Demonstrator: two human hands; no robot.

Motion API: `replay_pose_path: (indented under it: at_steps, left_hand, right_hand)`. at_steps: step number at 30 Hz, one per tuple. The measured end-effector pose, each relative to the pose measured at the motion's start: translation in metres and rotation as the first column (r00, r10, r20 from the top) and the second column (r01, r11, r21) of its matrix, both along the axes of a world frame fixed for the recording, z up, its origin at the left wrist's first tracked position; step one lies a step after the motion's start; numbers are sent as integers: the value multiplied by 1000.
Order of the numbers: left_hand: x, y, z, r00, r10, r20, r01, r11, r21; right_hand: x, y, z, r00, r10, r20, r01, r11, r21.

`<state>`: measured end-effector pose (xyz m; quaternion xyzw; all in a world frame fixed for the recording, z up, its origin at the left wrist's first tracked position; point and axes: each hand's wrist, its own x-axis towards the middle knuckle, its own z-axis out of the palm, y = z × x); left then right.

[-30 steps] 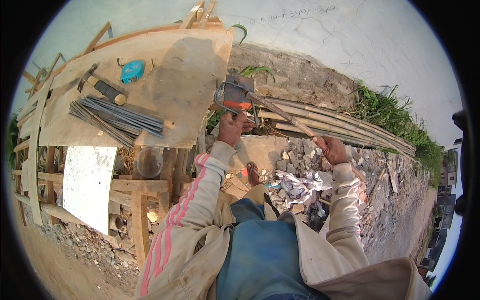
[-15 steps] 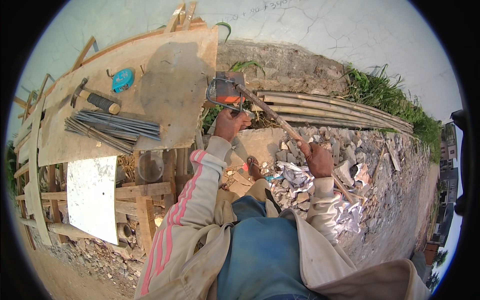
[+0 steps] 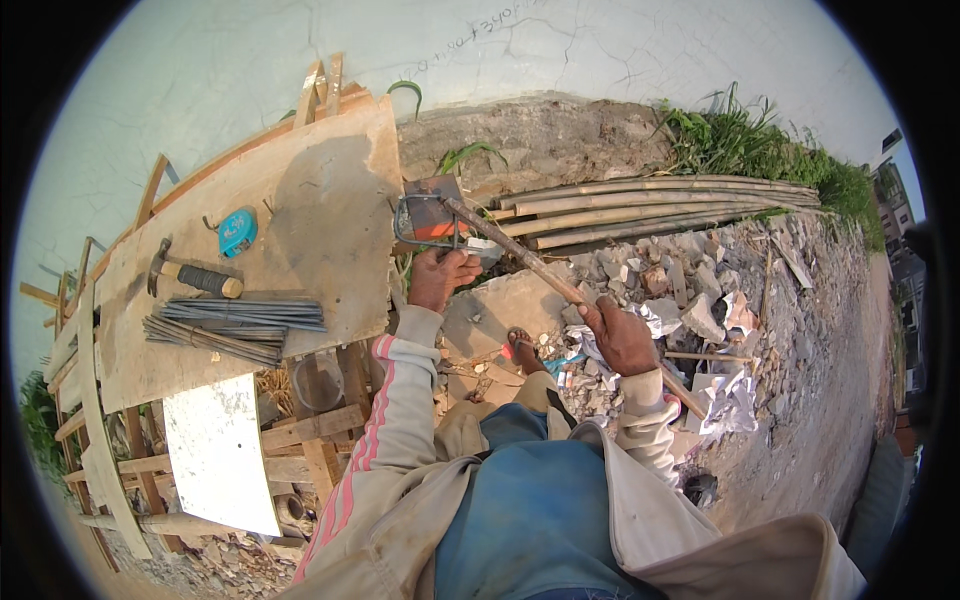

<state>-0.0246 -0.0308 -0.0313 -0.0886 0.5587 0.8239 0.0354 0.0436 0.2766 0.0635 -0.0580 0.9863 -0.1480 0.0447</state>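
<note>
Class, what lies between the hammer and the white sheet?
The head view shows metal rods on the plywood between the hammer and the white sheet.

This is an outdoor work yard, much like a small building site, set along a cracked, pale plastered wall (image 3: 580, 60). Sunlight throws a shadow across the rough plywood bench (image 3: 350, 290), which carries a hammer (image 3: 195, 277), a blue tape measure (image 3: 237, 232) and bundled metal rods (image 3: 240, 315). At its end, a bent metal rod (image 3: 430, 244) and a long bar (image 3: 520, 255) point to hand metalwork. Bamboo poles (image 3: 640, 207), broken rubble (image 3: 690, 300) and wild grass (image 3: 740, 145) line the ground, with buildings (image 3: 893, 190) beyond at the right.
</note>
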Motion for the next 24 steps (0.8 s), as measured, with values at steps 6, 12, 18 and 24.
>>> replay_pose_path:
  at_steps: [6,12,18,24]
  left_hand:
    - [2,-5,-2,1000,6,8,-6,996,85]
    - [2,-5,-1,1000,-5,-26,7,998,66]
    - [0,-4,-3,999,-33,17,32,999,41]
    - [1,-4,-6,999,-34,-14,35,995,94]
  right_hand:
    - [28,-24,-4,992,-107,-64,109,994,20]
    - [26,-24,3,995,-78,-61,78,997,-18]
    - [2,0,12,989,67,131,-56,995,-83]
    - [-15,15,6,962,185,203,-115,943,-312]
